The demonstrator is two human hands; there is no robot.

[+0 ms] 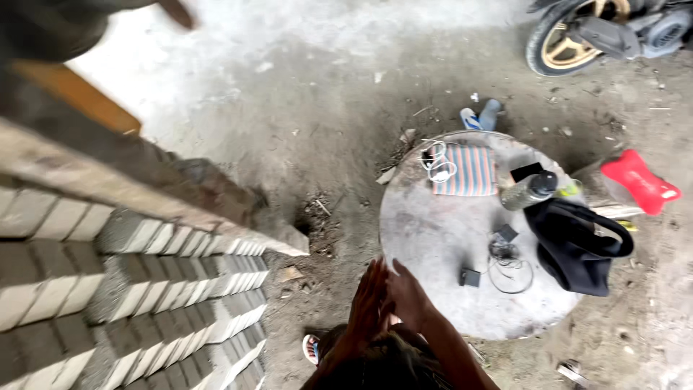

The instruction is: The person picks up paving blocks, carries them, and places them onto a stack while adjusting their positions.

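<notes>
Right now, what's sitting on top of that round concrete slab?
On the round slab lie a striped cloth with a white cord, a bottle, a dark phone, a black bag, small black boxes and a thin cable. What lies under the bag and cloth is hidden.

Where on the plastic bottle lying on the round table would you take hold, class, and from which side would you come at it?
Grip the bottle around the middle of its clear body, coming down from above. It lies on its side on the round table, dark cap towards the black bag, so the rounded flank faces up and offers the widest free surface. The bag and a dark flat object crowd the cap end.
</notes>
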